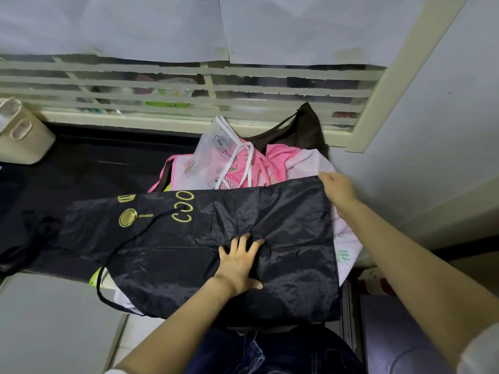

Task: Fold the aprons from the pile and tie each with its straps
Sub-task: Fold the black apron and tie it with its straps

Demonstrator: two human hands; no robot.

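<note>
Two bare hands work on a black apron (189, 252) spread flat across the near part of a dark surface (108, 157), its near edge hanging over the front. The left hand (240, 263) lies palm down on the middle of the cloth, fingers straight and spread, pressing it flat. The right hand (337, 188) reaches to the far right corner of the apron and pinches that corner with curled fingers. Gold print (183, 209) shows on the apron's left part, and a thin black strap (129, 238) loops from beside it down past the near left edge. The apron partly covers the pile (280, 157) of pink, white and brown aprons, which lies against a slatted window grille (189, 87). A beige container (24, 136) stands far left.
</note>
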